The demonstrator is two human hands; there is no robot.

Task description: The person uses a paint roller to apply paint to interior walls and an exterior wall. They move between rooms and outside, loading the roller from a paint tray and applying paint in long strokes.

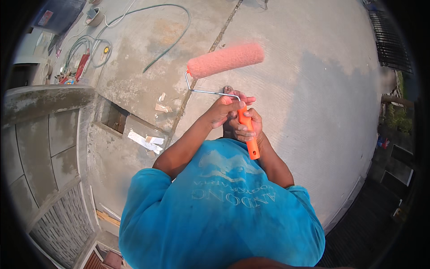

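A paint roller (226, 59) with a fluffy pink sleeve, a bent metal frame and an orange plastic handle is held up in front of my chest. My right hand (249, 127) wraps round the orange handle, whose end with a hole sticks out below the fist. At the top of the handle, my left hand (225, 109) pinches where the metal rod enters it. Some fingers of the left hand stretch out behind the rod. The sleeve points up to the right, apart from both hands.
Below lies a concrete floor with a long crack (219, 38). A green hose (172, 6) curls at the upper left, near a bucket (93, 17) and a dark blue container (58, 15). White scraps (145, 141) lie by a rectangular floor opening (114, 117). A low wall (45, 139) stands at left.
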